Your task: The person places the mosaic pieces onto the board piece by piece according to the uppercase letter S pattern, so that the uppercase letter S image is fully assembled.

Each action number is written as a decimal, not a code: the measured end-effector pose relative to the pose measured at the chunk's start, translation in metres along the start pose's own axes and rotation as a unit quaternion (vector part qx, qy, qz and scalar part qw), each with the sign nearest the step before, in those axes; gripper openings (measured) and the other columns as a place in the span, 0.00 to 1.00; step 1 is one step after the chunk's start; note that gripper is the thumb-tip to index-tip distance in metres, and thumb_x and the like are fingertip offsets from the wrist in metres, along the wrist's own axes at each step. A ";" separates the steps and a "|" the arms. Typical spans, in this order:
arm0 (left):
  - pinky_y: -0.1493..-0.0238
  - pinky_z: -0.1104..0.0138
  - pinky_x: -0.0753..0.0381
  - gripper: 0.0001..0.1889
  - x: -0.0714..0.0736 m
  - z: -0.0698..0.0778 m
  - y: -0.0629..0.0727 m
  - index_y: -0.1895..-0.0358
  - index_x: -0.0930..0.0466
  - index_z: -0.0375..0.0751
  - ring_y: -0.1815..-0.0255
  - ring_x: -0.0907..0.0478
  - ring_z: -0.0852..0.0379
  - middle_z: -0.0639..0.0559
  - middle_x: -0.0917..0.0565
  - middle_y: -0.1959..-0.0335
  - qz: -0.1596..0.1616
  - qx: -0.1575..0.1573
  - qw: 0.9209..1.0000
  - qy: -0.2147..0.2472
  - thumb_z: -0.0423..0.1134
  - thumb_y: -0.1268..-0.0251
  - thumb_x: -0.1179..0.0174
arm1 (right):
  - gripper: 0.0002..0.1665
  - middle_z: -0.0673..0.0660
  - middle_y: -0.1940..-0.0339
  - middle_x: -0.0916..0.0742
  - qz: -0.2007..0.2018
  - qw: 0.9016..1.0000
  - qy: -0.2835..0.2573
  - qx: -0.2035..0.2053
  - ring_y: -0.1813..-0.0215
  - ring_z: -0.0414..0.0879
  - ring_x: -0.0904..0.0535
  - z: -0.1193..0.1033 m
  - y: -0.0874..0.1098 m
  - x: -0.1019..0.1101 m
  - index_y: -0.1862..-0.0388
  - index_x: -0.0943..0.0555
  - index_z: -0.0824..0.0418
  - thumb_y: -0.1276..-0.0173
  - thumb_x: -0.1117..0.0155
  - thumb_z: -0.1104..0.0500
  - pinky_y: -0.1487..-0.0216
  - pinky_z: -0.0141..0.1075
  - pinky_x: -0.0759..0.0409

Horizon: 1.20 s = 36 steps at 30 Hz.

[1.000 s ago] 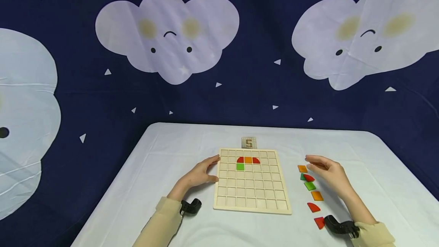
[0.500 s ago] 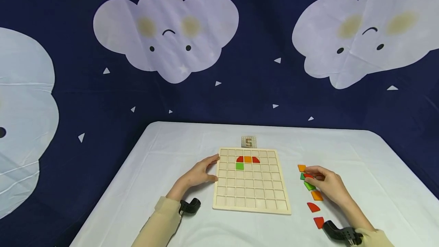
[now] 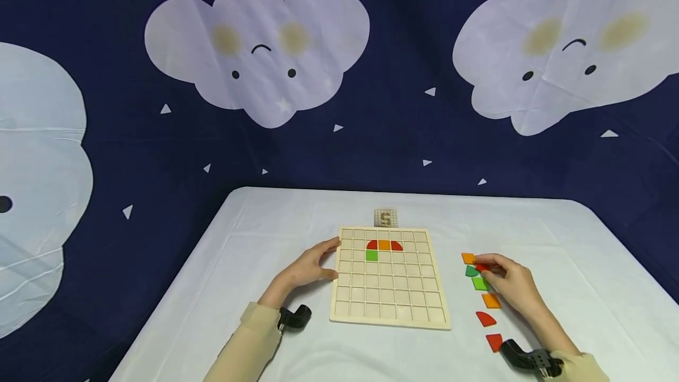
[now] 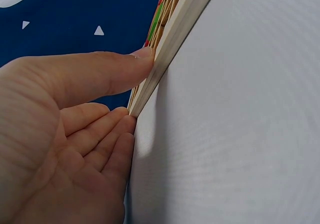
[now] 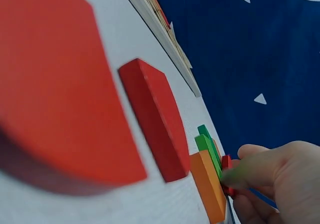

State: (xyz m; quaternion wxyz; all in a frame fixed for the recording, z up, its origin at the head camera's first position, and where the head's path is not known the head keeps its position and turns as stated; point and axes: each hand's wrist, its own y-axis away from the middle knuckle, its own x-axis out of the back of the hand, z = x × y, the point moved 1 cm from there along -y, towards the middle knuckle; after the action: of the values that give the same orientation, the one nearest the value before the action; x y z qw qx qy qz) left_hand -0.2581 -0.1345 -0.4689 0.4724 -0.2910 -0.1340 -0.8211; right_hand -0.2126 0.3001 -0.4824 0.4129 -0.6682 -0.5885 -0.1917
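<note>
My right hand (image 3: 511, 279) pinches a red quarter-round tile (image 3: 481, 267) between thumb and fingertips, beside a dark green tile (image 3: 471, 271). In the right wrist view a narrow part of that red tile (image 5: 226, 162) shows at the fingertips; the rest is hidden. My left hand (image 3: 306, 268), fingers and thumb spread, touches the left edge of a wooden grid board (image 3: 389, 299). The left wrist view has the thumb (image 4: 135, 66) at the board's rim. Set in the board's upper rows are two red quarter-rounds, an orange square (image 3: 384, 245) and a green square (image 3: 372, 256).
A small card with an S pattern (image 3: 385, 218) lies behind the board. Right of the board, a column of loose tiles runs toward me: orange (image 3: 468, 258), light green (image 3: 480, 283), orange (image 3: 491, 300) and two red (image 3: 485, 319). A dark blue cloud-print cloth hangs behind.
My right hand has come down onto the tiles and taken the red quarter-round, drawing it right, off the dark green tile. My left hand stays at the board's edge.
</note>
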 end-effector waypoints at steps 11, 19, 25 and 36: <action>0.32 0.53 0.44 0.43 -0.002 -0.003 0.000 0.29 0.44 0.31 0.31 0.41 0.45 0.40 0.38 0.31 0.000 -0.002 1.000 0.001 0.30 0.49 0.31 | 0.13 0.56 0.62 0.15 0.044 0.999 0.021 0.024 0.63 0.45 0.27 0.006 0.003 -0.004 0.56 0.17 0.59 0.42 0.30 0.61 0.66 0.33 0.28; 0.31 0.53 0.44 0.43 -0.001 -0.001 0.000 0.29 0.44 0.31 0.31 0.42 0.44 0.40 0.37 0.31 0.003 -0.002 1.000 -0.002 0.30 0.49 0.31 | 0.11 0.52 0.69 0.18 0.061 0.997 0.025 0.037 0.69 0.43 0.29 0.005 0.001 -0.007 0.65 0.17 0.57 0.46 0.30 0.69 0.71 0.29 0.30; 0.31 0.53 0.45 0.43 -0.001 -0.001 0.001 0.29 0.44 0.30 0.30 0.43 0.44 0.40 0.37 0.31 0.000 0.002 1.000 0.000 0.30 0.49 0.31 | 0.17 0.60 0.60 0.16 0.039 0.999 0.014 0.022 0.59 0.53 0.21 0.003 0.002 -0.005 0.58 0.19 0.63 0.47 0.34 0.73 0.62 0.25 0.25; 0.31 0.54 0.44 0.42 0.001 0.000 0.000 0.30 0.44 0.30 0.30 0.43 0.44 0.39 0.38 0.31 0.000 -0.010 1.000 -0.015 0.29 0.48 0.32 | 0.17 0.62 0.58 0.16 0.037 0.999 0.021 0.014 0.57 0.56 0.20 0.005 0.002 -0.001 0.54 0.20 0.65 0.44 0.33 0.71 0.60 0.27 0.25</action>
State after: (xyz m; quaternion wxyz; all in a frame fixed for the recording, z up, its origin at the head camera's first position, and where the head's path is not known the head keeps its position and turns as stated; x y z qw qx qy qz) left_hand -0.2588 -0.1350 -0.4687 0.4678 -0.3078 -0.1331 -0.8177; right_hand -0.2124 0.3036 -0.4862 0.4408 -0.6795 -0.5575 -0.1820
